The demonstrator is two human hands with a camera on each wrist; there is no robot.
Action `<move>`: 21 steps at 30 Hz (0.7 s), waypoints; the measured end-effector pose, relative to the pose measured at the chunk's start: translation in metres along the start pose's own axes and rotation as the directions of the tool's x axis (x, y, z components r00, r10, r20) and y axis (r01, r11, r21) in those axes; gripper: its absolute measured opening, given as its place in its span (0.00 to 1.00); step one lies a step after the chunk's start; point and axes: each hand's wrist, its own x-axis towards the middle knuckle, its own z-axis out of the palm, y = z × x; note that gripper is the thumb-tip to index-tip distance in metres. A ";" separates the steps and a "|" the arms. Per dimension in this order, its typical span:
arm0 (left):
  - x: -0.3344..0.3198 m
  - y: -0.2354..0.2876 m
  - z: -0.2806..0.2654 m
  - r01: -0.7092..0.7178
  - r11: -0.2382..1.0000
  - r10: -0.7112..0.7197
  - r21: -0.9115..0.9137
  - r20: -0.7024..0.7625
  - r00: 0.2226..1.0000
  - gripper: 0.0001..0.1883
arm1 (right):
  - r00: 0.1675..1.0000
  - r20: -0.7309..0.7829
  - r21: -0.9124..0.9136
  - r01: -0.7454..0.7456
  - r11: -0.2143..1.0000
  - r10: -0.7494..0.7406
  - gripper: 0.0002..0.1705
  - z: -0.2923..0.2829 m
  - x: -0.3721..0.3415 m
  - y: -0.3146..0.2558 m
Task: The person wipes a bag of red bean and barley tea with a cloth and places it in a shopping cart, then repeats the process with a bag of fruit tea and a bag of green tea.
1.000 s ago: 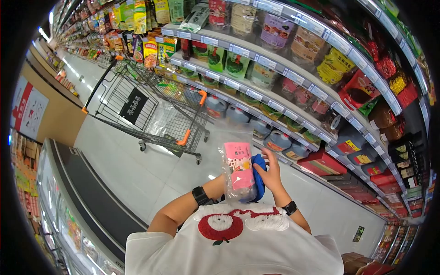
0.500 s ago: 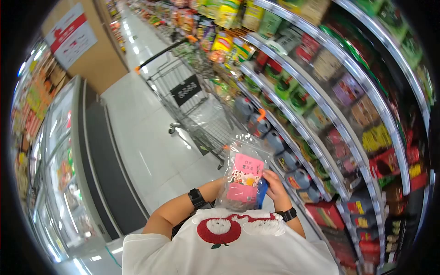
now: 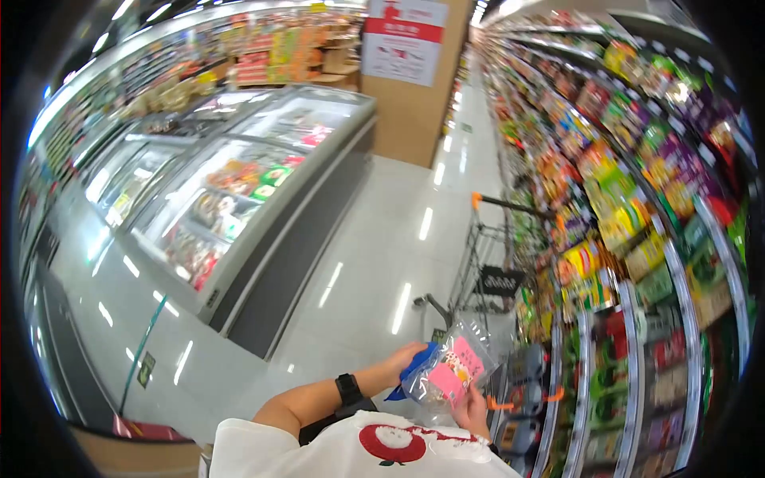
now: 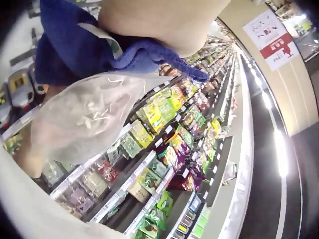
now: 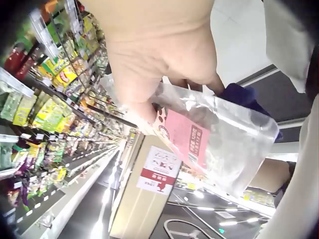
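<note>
A clear plastic pouch with a pink label is held tilted in front of my chest. My right hand grips its lower right edge; in the right wrist view the thumb lies on the label side and the other fingers go behind the pouch. On the opposite side, my left hand holds a blue cloth against the pouch. The left wrist view shows the cloth's terry-like folds and a white tag, with the pouch's clear back below. The left fingertips are hidden.
A wire shopping cart with orange corners stands ahead to the right, beside shelves of bagged goods. Freezer cases line the left. A cardboard-coloured pillar with a sign stands ahead, and pale floor runs between.
The head view has swung left, bringing the freezers in. My right hand has gone from the blue cloth to the pouch's edge. The left hand now shows at the pouch's left with the cloth.
</note>
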 end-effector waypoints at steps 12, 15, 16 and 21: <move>-0.023 0.060 -0.064 -0.605 0.686 0.722 0.404 -0.486 0.493 0.12 | 0.950 0.119 -0.219 -0.260 0.940 0.290 0.22 0.027 0.086 0.021; -0.046 0.086 -0.035 -0.546 0.274 0.962 0.792 -0.212 0.174 0.11 | 0.931 0.110 -0.223 -0.317 0.922 0.347 0.23 0.042 0.077 0.015; -0.050 0.091 -0.025 -0.478 0.100 0.993 0.872 -0.061 0.098 0.11 | 0.935 0.114 -0.245 -0.302 0.921 0.337 0.23 0.048 0.073 0.015; -0.018 0.076 0.015 -0.285 -0.393 0.789 0.874 0.480 0.383 0.12 | 0.970 0.128 -0.307 -0.161 0.938 0.209 0.26 0.056 0.065 0.008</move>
